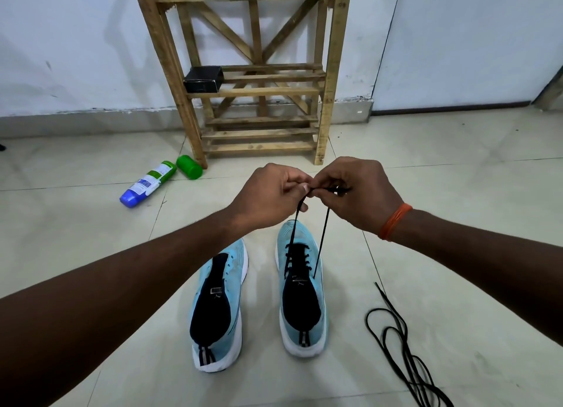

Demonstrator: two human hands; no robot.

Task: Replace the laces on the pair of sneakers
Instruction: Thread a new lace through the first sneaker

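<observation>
My left hand (274, 193) and right hand (350, 193) meet above the toe of the right sneaker (301, 309). The fingers (297, 183) of both are curled, pinching the two ends of its black lace (297, 247) between them. The lace drops from my fingers to the eyelets, threaded across the shoe. The left sneaker (219, 309) stands just beside it on the floor (91, 224), unlaced. A loose lace (396, 339) lies coiled to the right, apart from both shoes.
</observation>
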